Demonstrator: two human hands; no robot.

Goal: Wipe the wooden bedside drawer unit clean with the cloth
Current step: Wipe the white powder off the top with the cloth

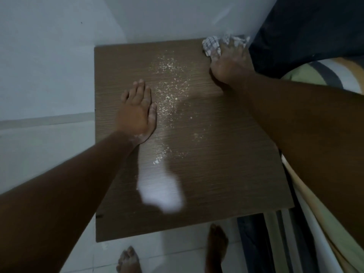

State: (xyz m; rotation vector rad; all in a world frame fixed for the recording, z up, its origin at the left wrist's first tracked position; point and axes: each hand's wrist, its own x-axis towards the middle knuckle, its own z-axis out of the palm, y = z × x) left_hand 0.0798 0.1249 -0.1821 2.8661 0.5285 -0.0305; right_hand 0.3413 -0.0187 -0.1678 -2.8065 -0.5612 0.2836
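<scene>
White powder [169, 99] dusts the wooden bedside drawer unit [206, 154] beside the bed [325, 75]. My right hand [229, 66] is clamped on the cloth [212, 45] at the unit's far right corner; my left hand [136, 111] lies flat and spread on its top.

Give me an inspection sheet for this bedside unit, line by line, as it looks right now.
Surface: wooden top streaked with white powder down the middle.
Job's things: checked cloth at the far right corner.
Clutter: nothing seen.
Hands: left hand flat on the top, empty; right hand pressing on the cloth.
Cables: nothing seen.
Surroundings: pale wall behind; bedding to the right; tiled floor, bare feet below.
</scene>
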